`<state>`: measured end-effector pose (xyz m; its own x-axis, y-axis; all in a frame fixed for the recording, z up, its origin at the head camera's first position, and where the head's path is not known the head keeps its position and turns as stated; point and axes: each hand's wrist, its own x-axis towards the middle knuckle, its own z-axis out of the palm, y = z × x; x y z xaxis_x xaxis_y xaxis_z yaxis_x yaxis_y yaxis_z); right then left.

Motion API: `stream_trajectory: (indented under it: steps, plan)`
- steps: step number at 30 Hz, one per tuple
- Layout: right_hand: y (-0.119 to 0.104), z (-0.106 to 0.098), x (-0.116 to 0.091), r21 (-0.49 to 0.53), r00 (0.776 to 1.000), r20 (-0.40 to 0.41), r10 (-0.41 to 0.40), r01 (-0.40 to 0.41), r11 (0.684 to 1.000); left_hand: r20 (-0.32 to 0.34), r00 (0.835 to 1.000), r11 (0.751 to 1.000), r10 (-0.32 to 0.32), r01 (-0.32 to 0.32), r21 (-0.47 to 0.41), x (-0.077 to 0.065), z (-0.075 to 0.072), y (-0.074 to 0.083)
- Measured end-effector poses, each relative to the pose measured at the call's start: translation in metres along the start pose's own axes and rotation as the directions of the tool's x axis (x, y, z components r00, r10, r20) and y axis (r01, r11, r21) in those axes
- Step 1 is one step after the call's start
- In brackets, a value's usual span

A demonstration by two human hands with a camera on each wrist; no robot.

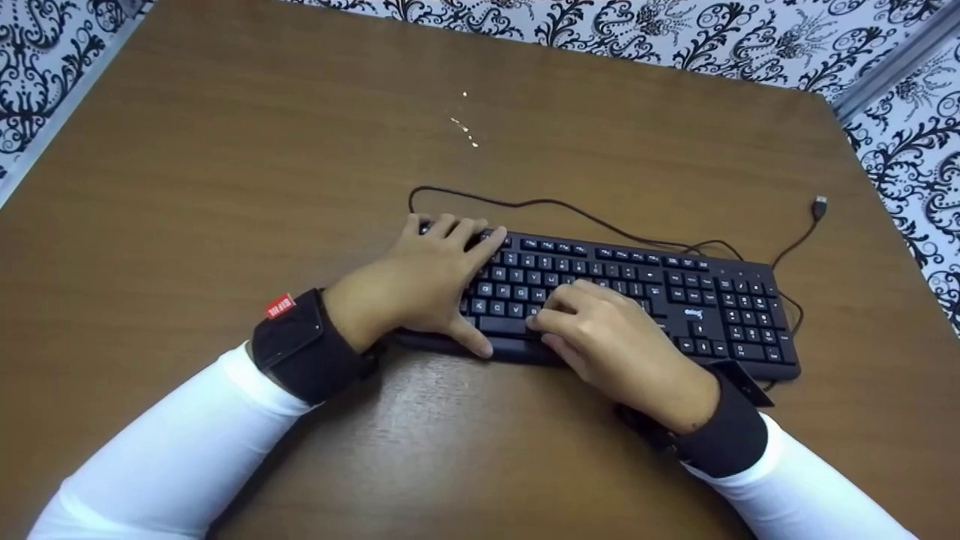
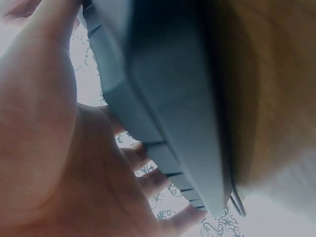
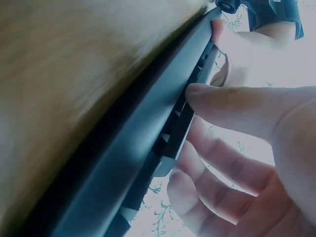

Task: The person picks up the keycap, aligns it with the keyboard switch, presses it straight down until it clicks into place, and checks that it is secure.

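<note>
— Two hands on one thing, is that right?

— Yes. Both of mine lie on the black keyboard (image 1: 600, 296), which sits flat on the brown wooden table (image 1: 225, 187), a little right of its middle and angled slightly.

— How is your left hand (image 1: 424, 281) placed?

— Spread loosely over the keyboard's left end, fingers nearly straight and reaching to the top row, thumb down by the front edge. It grasps nothing — it only rests on the keys. From the left wrist view I see my palm (image 2: 59, 163) just over the keyboard's edge (image 2: 168, 98).

— And the right hand (image 1: 615, 337)?

— Over the middle keys, fingers bent, tips touching the keys. Nothing is pinched or clutched there either; the right wrist view shows my fingers (image 3: 237, 106) curving down onto the key rows (image 3: 182, 123).

— Anything else nearby?

— The keyboard's black cable (image 1: 540, 204) loops across the table behind it, and its USB plug (image 1: 820, 206) lies loose near the right edge. Patterned black-and-white wallpaper (image 1: 712, 37) stands behind the table.
</note>
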<state>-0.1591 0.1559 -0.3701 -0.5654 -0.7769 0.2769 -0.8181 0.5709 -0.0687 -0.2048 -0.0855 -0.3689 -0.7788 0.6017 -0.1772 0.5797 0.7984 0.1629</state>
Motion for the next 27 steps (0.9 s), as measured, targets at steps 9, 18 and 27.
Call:
stream_trajectory:
  steps: [9,18,27]
  plan:
    - [-0.0009,-0.0001,-0.0011,0.008,0.999,0.030,0.015,-0.016,1.000,0.012,1.000,1.000,-0.009,0.010,-0.021,-0.0002,0.0018,0.0004]
    - [0.0023,-0.0028,-0.0023,0.026,0.999,0.046,-0.011,0.010,1.000,0.008,1.000,1.000,-0.003,0.003,-0.006,-0.0008,0.0020,0.0007]
    - [0.0019,-0.0008,-0.0007,0.035,1.000,0.015,-0.011,0.010,0.999,-0.008,1.000,1.000,0.006,-0.006,-0.007,0.0001,-0.0005,0.0005]
